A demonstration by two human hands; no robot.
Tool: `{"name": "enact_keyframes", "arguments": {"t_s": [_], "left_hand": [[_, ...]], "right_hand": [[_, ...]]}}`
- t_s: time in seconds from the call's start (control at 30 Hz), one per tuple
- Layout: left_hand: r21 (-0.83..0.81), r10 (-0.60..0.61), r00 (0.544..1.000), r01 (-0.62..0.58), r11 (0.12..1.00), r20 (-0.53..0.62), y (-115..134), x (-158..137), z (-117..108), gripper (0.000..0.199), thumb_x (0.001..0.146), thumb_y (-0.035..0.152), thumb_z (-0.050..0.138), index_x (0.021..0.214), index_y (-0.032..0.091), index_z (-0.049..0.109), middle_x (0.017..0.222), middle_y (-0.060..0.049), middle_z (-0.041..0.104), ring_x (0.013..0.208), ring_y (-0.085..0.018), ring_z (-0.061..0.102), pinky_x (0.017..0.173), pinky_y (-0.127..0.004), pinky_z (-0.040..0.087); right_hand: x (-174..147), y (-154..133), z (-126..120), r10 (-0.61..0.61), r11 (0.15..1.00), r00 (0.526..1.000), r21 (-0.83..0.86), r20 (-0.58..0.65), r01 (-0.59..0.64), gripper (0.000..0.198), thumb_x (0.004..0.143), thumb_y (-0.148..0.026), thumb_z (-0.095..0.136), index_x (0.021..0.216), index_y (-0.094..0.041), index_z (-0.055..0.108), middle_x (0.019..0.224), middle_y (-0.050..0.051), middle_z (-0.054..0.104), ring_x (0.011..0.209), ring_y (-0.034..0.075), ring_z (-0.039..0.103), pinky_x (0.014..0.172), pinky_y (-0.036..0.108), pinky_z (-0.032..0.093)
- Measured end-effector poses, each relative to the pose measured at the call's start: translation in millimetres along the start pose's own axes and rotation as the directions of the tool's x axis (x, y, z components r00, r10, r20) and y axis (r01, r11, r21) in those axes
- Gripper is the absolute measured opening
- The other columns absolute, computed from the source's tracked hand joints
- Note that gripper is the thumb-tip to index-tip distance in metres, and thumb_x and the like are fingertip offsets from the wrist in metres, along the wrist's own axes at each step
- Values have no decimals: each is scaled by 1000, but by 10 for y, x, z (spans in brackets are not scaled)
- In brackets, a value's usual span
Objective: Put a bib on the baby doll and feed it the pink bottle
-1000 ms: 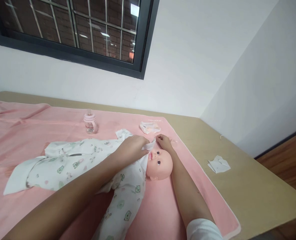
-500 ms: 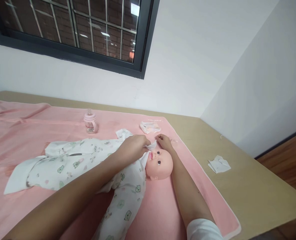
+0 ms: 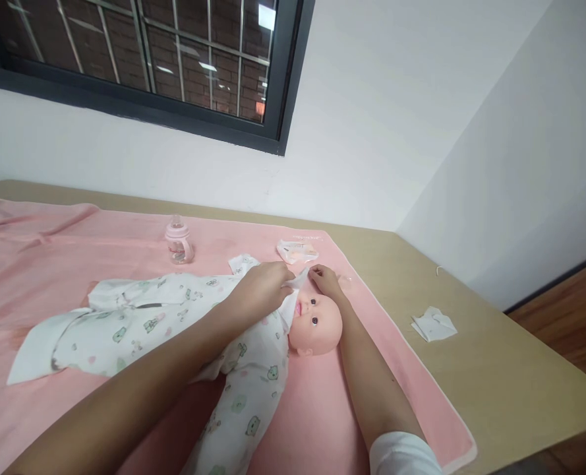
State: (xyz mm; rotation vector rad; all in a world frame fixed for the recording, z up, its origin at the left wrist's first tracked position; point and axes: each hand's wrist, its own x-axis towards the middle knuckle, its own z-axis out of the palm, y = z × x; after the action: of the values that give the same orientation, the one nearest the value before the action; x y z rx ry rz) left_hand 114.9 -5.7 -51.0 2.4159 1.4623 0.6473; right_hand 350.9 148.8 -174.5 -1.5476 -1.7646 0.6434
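A baby doll (image 3: 317, 326) lies on its back, head to the right, dressed in a white printed outfit (image 3: 174, 313). My left hand (image 3: 265, 287) is closed at the doll's neck and chin, gripping a thin white cloth (image 3: 299, 280); whether this is part of the clothing or a separate piece I cannot tell. Beyond the doll's face, my right hand (image 3: 325, 280) curls with its fingertips pinched at the far tip of the same cloth. My right forearm runs past the top of the doll's head. My left arm crosses over the doll's body and hides part of it.
Under the doll spreads a pink blanket (image 3: 317, 415) on a wooden table (image 3: 500, 376). A pink-topped baby bottle (image 3: 178, 244) stands behind the doll. A clear plastic packet (image 3: 296, 251) lies beyond my hands. On the right rests a crumpled white tissue (image 3: 434, 324). A wall and window rise behind.
The white cloth now stretches farther up toward my right fingertips. My left hand has shifted slightly up and left; the doll and my right hand have hardly moved.
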Motion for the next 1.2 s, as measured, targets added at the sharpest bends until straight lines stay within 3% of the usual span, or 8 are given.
{"name": "enact_keyframes", "arguments": {"t_s": [0.27, 0.47, 0.63, 0.83, 1.2], "left_hand": [[-144, 10, 995, 4, 990, 99, 85, -82, -42, 33, 78, 27, 57, 61, 21, 30, 67, -1, 45, 67, -19, 49, 58, -30, 28], [-191, 2, 989, 27, 981, 150, 157, -106, -29, 26, 75, 19, 57, 57, 20, 39, 70, -2, 50, 71, -19, 53, 58, -30, 26], [-155, 10, 993, 9, 988, 120, 164, -93, -5, 34, 76, 18, 56, 59, 21, 26, 64, 0, 40, 65, -17, 45, 58, -30, 24], [-96, -59, 994, 68, 993, 95, 155, -85, -5, 29, 80, 22, 55, 61, 21, 32, 71, -2, 51, 68, -19, 49, 59, -31, 28], [-61, -70, 993, 76, 995, 96, 140, -60, -6, 29, 84, 24, 54, 62, 21, 36, 71, -2, 53, 70, -20, 51, 61, -31, 32]], "right_hand": [[-1, 9, 14, -12, 999, 1000, 46, 3, 12, 17, 78, -22, 52, 80, -18, 68, 86, 4, 72, 79, 16, 63, 81, 29, 49], [15, 33, 23, -24, 999, 1000, 43, -4, 25, 17, 78, -24, 53, 79, -19, 68, 79, 3, 70, 77, 16, 63, 82, 31, 50], [20, 46, 21, -33, 999, 999, 42, 0, 33, 17, 79, -25, 53, 81, -18, 69, 80, 3, 71, 79, 16, 63, 81, 30, 50], [16, 29, 23, -9, 999, 1000, 42, 1, 9, 18, 78, -20, 52, 81, -18, 70, 92, 5, 74, 84, 17, 65, 82, 29, 49], [-4, 12, 12, -13, 1000, 1000, 24, -4, 14, 19, 79, -24, 53, 84, -19, 71, 87, 4, 74, 82, 17, 65, 83, 30, 51]]}}
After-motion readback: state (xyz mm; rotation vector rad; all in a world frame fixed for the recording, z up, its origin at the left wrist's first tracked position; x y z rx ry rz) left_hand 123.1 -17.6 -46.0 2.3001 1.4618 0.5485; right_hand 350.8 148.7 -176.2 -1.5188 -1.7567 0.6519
